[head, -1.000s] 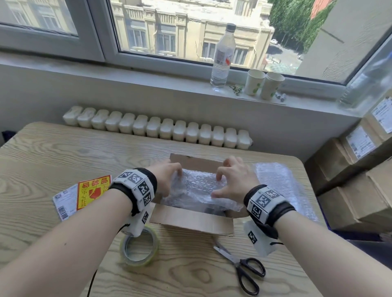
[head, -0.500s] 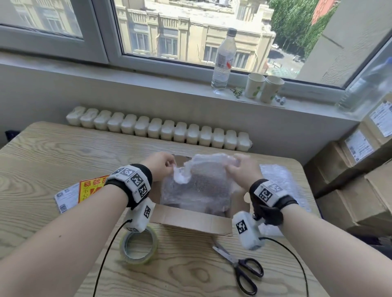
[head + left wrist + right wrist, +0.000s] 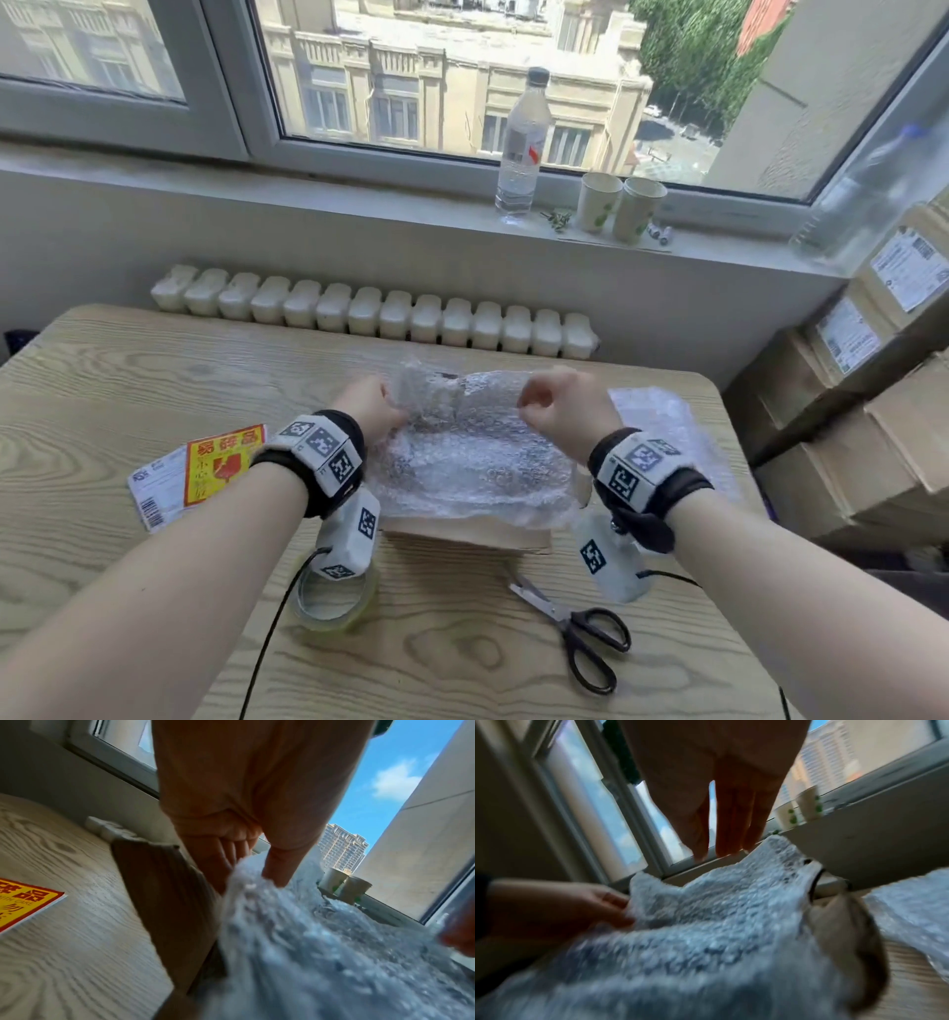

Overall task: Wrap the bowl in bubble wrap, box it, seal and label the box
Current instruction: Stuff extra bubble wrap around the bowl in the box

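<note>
Table: bubble wrap apparently between hands.

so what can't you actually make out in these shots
- Bowl: unseen in every view; the bubble wrap covers the box's inside.
- Right hand: head view shows curled fingers at the wrap's edge, the blurred right wrist view straighter ones; the grip is unclear.
- Shipping label: head view, print too small.
- Tape roll: head view, partly behind the left wrist camera.
</note>
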### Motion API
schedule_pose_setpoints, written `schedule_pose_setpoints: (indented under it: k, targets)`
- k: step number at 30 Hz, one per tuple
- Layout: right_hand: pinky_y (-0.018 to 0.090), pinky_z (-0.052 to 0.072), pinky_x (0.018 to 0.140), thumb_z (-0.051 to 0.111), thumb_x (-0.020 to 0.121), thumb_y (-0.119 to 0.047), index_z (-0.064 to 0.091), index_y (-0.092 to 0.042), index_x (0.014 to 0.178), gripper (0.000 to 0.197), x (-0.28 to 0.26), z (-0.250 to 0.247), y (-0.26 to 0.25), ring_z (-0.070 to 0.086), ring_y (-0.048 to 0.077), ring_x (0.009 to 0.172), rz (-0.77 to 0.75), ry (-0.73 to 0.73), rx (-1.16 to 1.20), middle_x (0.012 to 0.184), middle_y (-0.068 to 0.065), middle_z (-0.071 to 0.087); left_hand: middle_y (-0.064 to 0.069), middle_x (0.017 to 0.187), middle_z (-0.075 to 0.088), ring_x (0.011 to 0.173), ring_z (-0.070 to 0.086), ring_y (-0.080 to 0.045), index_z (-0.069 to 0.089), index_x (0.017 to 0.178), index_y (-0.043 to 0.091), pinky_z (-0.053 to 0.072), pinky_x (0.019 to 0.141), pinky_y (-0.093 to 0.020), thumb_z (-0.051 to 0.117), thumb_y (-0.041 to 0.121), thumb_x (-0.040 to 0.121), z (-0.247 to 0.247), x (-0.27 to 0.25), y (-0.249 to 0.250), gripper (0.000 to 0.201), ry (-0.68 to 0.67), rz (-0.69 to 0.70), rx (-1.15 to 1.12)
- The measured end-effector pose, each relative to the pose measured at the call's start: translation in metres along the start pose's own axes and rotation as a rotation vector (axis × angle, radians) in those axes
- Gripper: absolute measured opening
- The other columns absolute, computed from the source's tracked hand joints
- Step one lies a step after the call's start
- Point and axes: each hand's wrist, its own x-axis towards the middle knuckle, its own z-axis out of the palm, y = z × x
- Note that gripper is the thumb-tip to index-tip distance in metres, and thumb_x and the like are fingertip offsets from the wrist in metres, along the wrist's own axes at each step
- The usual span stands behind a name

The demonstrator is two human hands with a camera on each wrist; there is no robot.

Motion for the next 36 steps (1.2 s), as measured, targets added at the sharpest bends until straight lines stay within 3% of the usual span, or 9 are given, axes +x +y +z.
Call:
schedule_pose_setpoints:
  k: [4,7,10,13,16,20,23,27,36]
  targets:
    - [0.042,0.047,0.091,0.064,0.084,-0.036,0.059,-0.028,0.119,0.036,-0.011,0.026,-0.012,0.053,0.019,0.111,-0.033,-0.361,-0.317,0.125,-0.004,0.05,-0.002,0.086,0.056,0.082,0.056,-0.023,0.043,0.096,0.014,0.045,0.069,-0.033,0.067,0.03,0.084,0.002,-0.009,-0.003,0.031,0.173,0.042,0.102]
    - [0.043,0.049,0.089,0.066,0.083,-0.035,0.052,-0.022,0.126,0.047,-0.01,0.034,-0.016,0.055,0.024,0.108,-0.048,-0.402,-0.375,0.123,0.002,0.052,0.003,0.079,0.049,0.073,0.047,-0.018,0.049,0.086,0.015,0.037,0.06,-0.029,0.071,0.03,0.079,-0.008,-0.018,0.0,0.027,0.557,0.41,0.215]
    - [0.037,0.049,0.091,0.07,0.081,-0.031,0.053,-0.015,0.126,0.05,-0.006,0.037,-0.021,0.056,0.024,0.111,-0.074,-0.477,-0.409,0.121,0.006,0.059,0.007,0.074,0.054,0.069,0.05,-0.014,0.056,0.075,0.019,0.035,0.054,-0.021,0.072,0.037,0.079,-0.013,-0.024,0.009,0.024,0.213,0.542,0.298]
    - [0.034,0.052,0.084,0.072,0.078,-0.031,0.058,-0.015,0.117,0.045,-0.003,0.036,-0.022,0.059,0.023,0.106,-0.042,-0.499,-0.429,0.116,0.005,0.062,0.011,0.086,0.058,0.08,0.053,-0.009,0.068,0.091,0.024,0.037,0.061,-0.014,0.074,0.031,0.077,-0.001,-0.015,0.004,0.016,-0.078,0.518,0.439]
    - [0.033,0.046,0.082,0.072,0.077,-0.043,0.06,-0.018,0.108,0.042,-0.003,0.033,-0.024,0.051,0.022,0.109,-0.084,-0.439,-0.527,0.115,0.002,0.058,0.003,0.094,0.058,0.086,0.055,-0.015,0.068,0.089,0.02,0.046,0.069,-0.027,0.074,0.021,0.075,0.009,-0.007,-0.001,0.016,0.044,0.716,0.525]
    - [0.035,0.042,0.081,0.07,0.074,-0.054,0.06,-0.021,0.104,0.045,-0.001,0.029,-0.028,0.046,0.022,0.109,-0.078,-0.429,-0.601,0.114,0.002,0.054,0.003,0.059,0.051,0.05,0.038,-0.013,0.048,0.058,0.016,0.029,0.043,-0.019,0.084,0.025,0.065,0.005,-0.012,0.017,0.037,0.238,0.991,0.458]
    - [0.031,0.042,0.066,0.07,0.072,-0.054,0.053,-0.022,0.087,0.039,0.007,0.031,-0.026,0.051,0.019,0.089,-0.04,-0.528,-0.555,0.1,-0.001,0.058,0.004,0.069,0.06,0.063,0.049,-0.013,0.061,0.07,0.015,0.033,0.056,-0.022,0.062,0.037,0.087,0.009,-0.01,0.037,0.027,0.038,0.809,0.503]
    - [0.03,0.046,0.066,0.072,0.073,-0.05,0.059,-0.02,0.106,0.047,0.015,0.035,-0.023,0.061,0.019,0.095,-0.045,-0.554,-0.471,0.103,-0.003,0.064,0.001,0.092,0.071,0.087,0.064,-0.019,0.073,0.09,0.02,0.05,0.075,-0.027,0.058,0.018,0.084,0.017,0.006,0.037,0.016,-0.231,0.599,0.595]
    - [0.035,0.049,0.079,0.068,0.075,-0.042,0.053,-0.016,0.101,0.04,0.019,0.058,-0.012,0.058,0.024,0.099,-0.005,-0.596,-0.415,0.106,0.004,0.062,0.003,0.119,0.052,0.117,0.041,-0.018,0.061,0.113,0.019,0.033,0.095,-0.031,0.061,0.047,0.081,0.029,0.017,-0.004,0.042,-0.168,0.733,0.964]
